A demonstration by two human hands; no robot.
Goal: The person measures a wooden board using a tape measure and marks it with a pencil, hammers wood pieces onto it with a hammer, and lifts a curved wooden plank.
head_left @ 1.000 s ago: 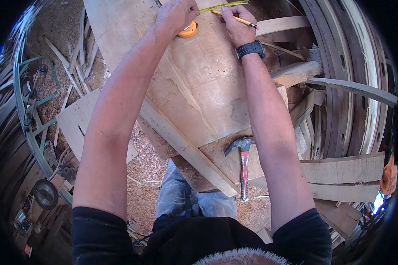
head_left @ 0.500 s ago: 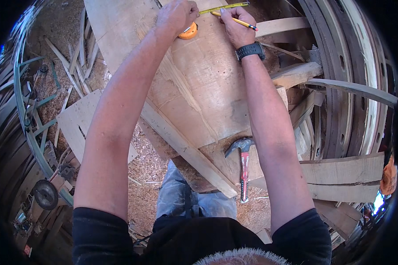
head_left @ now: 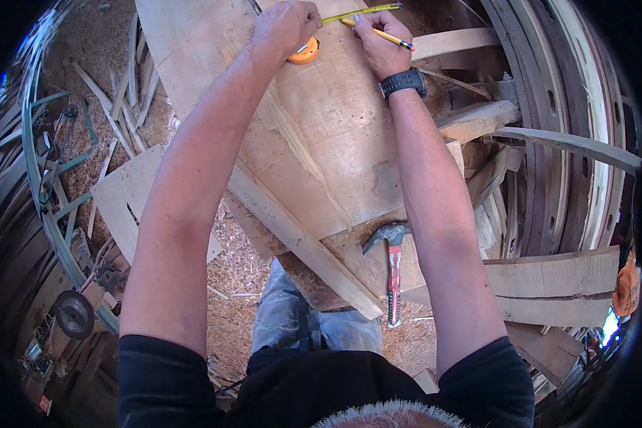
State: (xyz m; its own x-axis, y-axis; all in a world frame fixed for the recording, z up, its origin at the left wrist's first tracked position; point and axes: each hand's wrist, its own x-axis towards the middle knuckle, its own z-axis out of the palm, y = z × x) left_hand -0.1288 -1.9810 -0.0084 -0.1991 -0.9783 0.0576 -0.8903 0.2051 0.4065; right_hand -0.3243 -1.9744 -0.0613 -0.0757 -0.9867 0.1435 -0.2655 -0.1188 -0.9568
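Note:
At the far end of a pale plywood board (head_left: 335, 143), my left hand (head_left: 285, 28) is closed on the yellow tape blade (head_left: 364, 12), which runs rightward from its fingers. The orange tape case (head_left: 304, 53) lies just beside that hand, partly under it. My right hand (head_left: 383, 44) grips a yellow pencil (head_left: 396, 39) with its point at the blade's lower edge. Nearer my body, a claw hammer (head_left: 394, 278) with a red handle rests by my right forearm, next to a long wooden batten (head_left: 299, 242) lying diagonally on the board.
Scrap strips (head_left: 114, 107) and sawdust cover the floor at left, beside a green metal frame (head_left: 71, 264) and a dark wheel (head_left: 73, 315). At right are curved timber pieces (head_left: 549, 135) and cracked planks (head_left: 549, 285), with an orange object (head_left: 626, 284) beyond.
My right hand has shifted very slightly with the pencil, and my forearms have moved a little. Both hands keep their grips; the board and hammer stay as they were.

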